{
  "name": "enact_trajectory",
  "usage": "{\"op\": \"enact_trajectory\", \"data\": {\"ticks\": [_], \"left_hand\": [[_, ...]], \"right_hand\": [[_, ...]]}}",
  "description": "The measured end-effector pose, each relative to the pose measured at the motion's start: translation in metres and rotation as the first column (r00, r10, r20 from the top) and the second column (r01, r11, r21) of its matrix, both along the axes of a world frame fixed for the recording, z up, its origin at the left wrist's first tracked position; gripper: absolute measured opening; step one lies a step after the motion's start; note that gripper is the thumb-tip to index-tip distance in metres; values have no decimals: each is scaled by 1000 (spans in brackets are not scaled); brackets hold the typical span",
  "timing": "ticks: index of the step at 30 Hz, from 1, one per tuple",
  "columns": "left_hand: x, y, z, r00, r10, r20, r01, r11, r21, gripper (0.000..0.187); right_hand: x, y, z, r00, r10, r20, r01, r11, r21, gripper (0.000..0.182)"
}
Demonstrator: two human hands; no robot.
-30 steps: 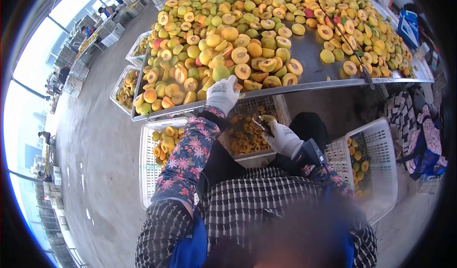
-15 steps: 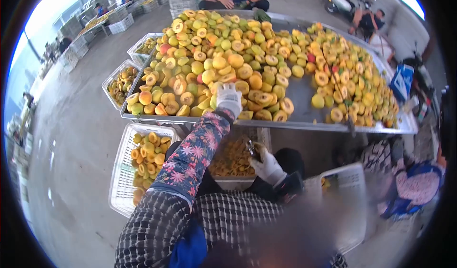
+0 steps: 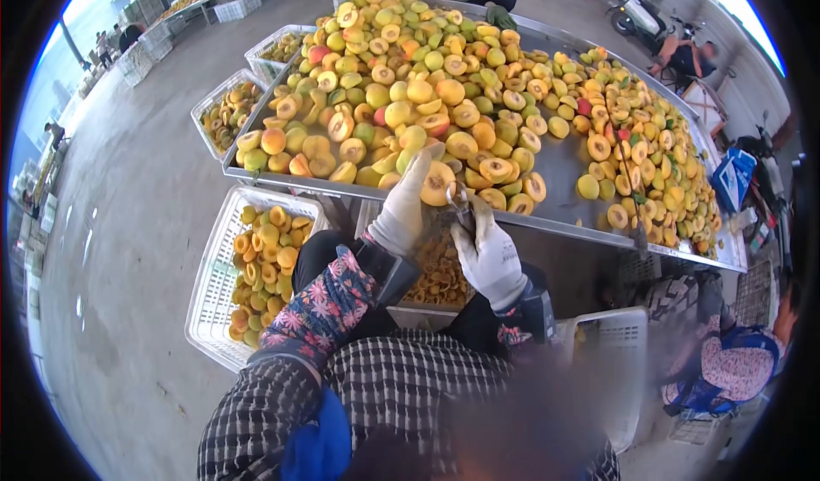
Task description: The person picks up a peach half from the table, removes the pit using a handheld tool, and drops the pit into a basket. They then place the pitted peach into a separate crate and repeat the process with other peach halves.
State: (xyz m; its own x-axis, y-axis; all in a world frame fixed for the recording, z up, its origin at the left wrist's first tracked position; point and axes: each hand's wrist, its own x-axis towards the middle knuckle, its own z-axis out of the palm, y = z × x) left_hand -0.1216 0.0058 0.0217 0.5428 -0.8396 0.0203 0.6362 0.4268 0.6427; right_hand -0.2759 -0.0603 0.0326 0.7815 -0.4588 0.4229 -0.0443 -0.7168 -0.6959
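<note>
Gloved in white, my left hand [image 3: 403, 212] is closed round a halved peach [image 3: 437, 184] whose cut face is turned toward the other hand. My right hand [image 3: 489, 255], also gloved, grips a small metal tool [image 3: 459, 204], with the tip at the peach's right edge. Both hands are just in front of the near rim of the metal table [image 3: 547, 221], which bears a large heap of halved peaches [image 3: 401, 79]. Below the hands, a crate holds brown-orange pieces [image 3: 437, 272].
A white crate [image 3: 205, 289] of peach halves stands at the lower left, and two more crates are beside the table's left edge. Another crate [image 3: 628, 331] is at the lower right. One person sits across the table, another [image 3: 730, 361] at the right.
My left hand has drawn back from the heap with a peach half. My right hand has risen with the tool to meet it. The view has shifted somewhat.
</note>
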Motion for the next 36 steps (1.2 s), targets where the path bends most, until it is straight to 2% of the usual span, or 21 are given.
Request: {"op": "enact_trajectory", "data": {"ticks": [1, 2, 5, 7, 8, 11, 14, 17, 18, 21, 22, 25, 26, 27, 29, 30, 33, 34, 36], "left_hand": [[-2, 1, -2, 1000, 6, 23, -6, 1000, -11, 47], [-2, 0, -6, 994, 42, 97, -48, 997, 67, 52], [-7, 2, -3, 966, 126, 225, -165, 973, 163, 53], [-8, 2, -4, 968, 121, 222, -163, 970, 183, 54], [-8, 2, -6, 969, 117, 219, -161, 968, 195, 55], [-3, 0, -12, 962, 72, 263, -145, 953, 267, 60], [2, 2, -21, 940, -54, 337, -58, 948, 312, 64], [12, 4, -26, 864, -305, 400, 86, 873, 480, 66], [13, 6, -25, 843, -308, 440, 34, 848, 529, 64], [2, 6, -32, 865, -8, 501, -115, 970, 214, 60], [-6, 10, -29, 766, 81, 637, -179, 980, 90, 57], [-18, 6, -37, 510, 218, 832, -426, 904, 24, 55], [-15, 5, -39, 644, 178, 744, -392, 912, 120, 59], [-11, 8, -37, 729, 114, 675, -319, 929, 188, 61], [-8, 11, -26, 864, -10, 503, -159, 943, 292, 67], [-6, 8, -29, 869, -40, 493, -147, 931, 334, 75], [0, 10, -24, 889, -235, 393, 50, 903, 427, 76], [-1, 7, -31, 909, -185, 375, 30, 923, 383, 76], [-19, 2, -29, 979, 26, 203, -77, 966, 248, 73]], "right_hand": [[5, 1, 1, 1000, -7, 7, 7, 998, -63, 43], [8, 3, -1, 999, -29, -25, 26, 995, -100, 41], [14, 7, -10, 989, -85, -119, 60, 979, -195, 36], [15, 9, -13, 979, -114, -171, 72, 970, -232, 35], [14, 7, -15, 959, -108, -261, 53, 976, -209, 37], [8, 2, -17, 936, -37, -350, -45, 974, -224, 38], [-1, -5, -21, 933, -7, -359, -108, 948, -299, 39], [-9, -10, -23, 902, 53, -429, -160, 963, -218, 43], [-9, -10, -28, 910, 95, -404, -163, 977, -136, 45], [-7, -8, -31, 978, 133, -159, -125, 991, 56, 43], [-4, -7, -31, 987, 141, -82, -128, 981, 148, 37], [2, 0, -49, 993, 116, 14, -117, 993, 21, 34], [1, 7, -49, 994, 80, 71, -78, 997, -29, 32], [-1, 8, -41, 989, 129, -74, -114, 978, 177, 29], [-6, 8, -32, 978, 133, -160, -123, 990, 73, 27], [-9, 7, -29, 965, 139, -221, -122, 988, 90, 26], [-12, 0, -38, 963, 168, -211, -147, 983, 110, 26], [-12, -2, -43, 965, 179, -194, -153, 978, 143, 25], [-10, 0, -53, 982, 175, -65, -166, 977, 132, 25]]}}
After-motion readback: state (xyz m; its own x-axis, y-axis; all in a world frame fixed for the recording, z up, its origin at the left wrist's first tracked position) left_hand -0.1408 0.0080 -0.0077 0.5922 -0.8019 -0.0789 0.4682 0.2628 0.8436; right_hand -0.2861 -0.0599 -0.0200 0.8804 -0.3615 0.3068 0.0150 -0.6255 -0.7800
